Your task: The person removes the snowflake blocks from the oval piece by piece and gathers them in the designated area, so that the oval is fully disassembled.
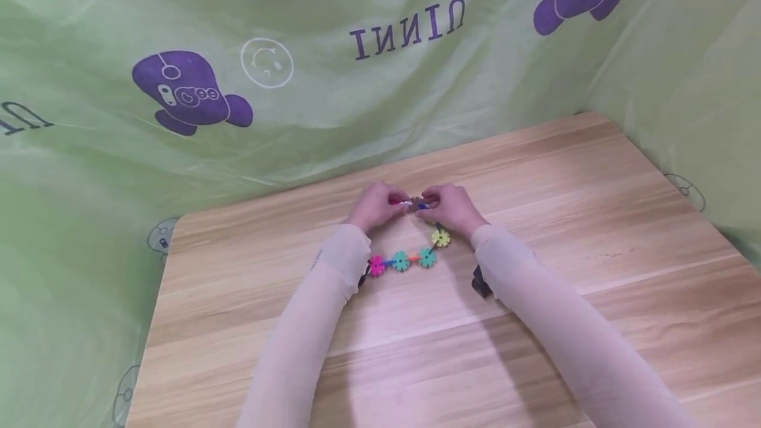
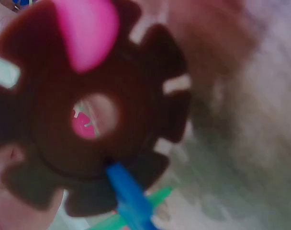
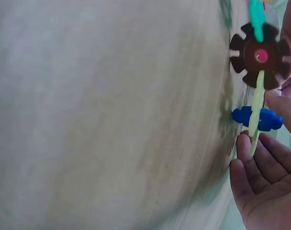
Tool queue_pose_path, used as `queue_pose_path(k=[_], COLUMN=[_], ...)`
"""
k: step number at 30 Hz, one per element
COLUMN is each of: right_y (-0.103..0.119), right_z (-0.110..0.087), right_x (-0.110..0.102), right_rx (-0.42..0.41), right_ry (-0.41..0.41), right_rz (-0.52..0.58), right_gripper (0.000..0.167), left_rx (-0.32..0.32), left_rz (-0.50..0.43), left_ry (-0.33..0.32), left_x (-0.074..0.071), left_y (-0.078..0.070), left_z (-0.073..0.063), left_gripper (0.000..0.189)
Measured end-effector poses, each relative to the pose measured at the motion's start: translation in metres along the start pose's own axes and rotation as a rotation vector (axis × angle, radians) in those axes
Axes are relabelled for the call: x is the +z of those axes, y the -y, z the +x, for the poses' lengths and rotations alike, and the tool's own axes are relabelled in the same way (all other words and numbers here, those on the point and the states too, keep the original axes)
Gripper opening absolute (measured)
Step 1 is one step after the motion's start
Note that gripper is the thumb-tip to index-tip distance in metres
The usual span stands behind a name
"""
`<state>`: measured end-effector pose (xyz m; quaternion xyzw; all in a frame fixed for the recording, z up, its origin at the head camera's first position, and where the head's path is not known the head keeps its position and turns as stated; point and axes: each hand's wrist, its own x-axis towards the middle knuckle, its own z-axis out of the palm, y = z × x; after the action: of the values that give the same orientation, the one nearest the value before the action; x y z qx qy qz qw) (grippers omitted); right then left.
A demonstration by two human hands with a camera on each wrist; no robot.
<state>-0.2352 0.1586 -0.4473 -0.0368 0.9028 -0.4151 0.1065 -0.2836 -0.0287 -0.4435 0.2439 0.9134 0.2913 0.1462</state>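
Observation:
A chain of colourful notched plastic discs lies in a curve between my hands. Its brown disc (image 1: 415,204) is at the top of the curve; from a yellow disc (image 1: 440,238), it bends back past two teal discs to a pink disc (image 1: 376,265). My left hand (image 1: 376,205) pinches the chain just left of the brown disc, beside a pink and white bit. On the other side my right hand (image 1: 453,207) grips it by a blue disc (image 3: 267,120). Close up in the left wrist view, a pink piece (image 2: 90,33) and a blue piece (image 2: 131,196) overlap the brown disc.
The chain is on a wood-grain table (image 1: 250,296) with rounded corners. A green curtain (image 1: 309,117) with purple figures hangs behind it and along the sides. Black wrist devices (image 1: 481,283) show under both pale sleeves.

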Motion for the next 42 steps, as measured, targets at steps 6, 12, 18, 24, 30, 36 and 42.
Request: queue_pose_path(k=[6,12,18,24,30,36,42], right_y=[-0.002,-0.005,-0.005,-0.003,-0.006,-0.007,-0.007], right_z=[-0.004,-0.018,-0.037,-0.059,-0.079,-0.092,-0.098], right_x=[0.005,0.007,0.006,0.007,0.011,0.011,0.008], right_rx=[-0.052,-0.074,-0.114,-0.175,-0.260,-0.332,-0.386], right_ry=[0.008,0.013,0.001,-0.040,-0.109,-0.185,-0.209], right_rz=[-0.016,-0.035,-0.020,-0.039,-0.062,-0.024,-0.068], right_gripper=[0.054,0.053,0.047,0.041,0.042,0.043,0.040], left_rx=[0.030,0.052,0.110,0.140,0.168,0.205,0.217], left_rz=[0.038,0.053,0.089,0.078,0.067,0.089,0.078], left_ry=[-0.029,-0.049,-0.072,-0.100,-0.117,-0.140,-0.148], left_x=[0.000,-0.002,0.001,0.007,0.016,0.022,0.024], left_y=[-0.004,-0.016,-0.028,-0.039,-0.046,-0.052,-0.058], left_z=[-0.013,-0.031,-0.052,-0.069,-0.085,-0.093,-0.095], left_gripper=[0.016,0.015,0.016,0.016,0.017,0.014,0.014])
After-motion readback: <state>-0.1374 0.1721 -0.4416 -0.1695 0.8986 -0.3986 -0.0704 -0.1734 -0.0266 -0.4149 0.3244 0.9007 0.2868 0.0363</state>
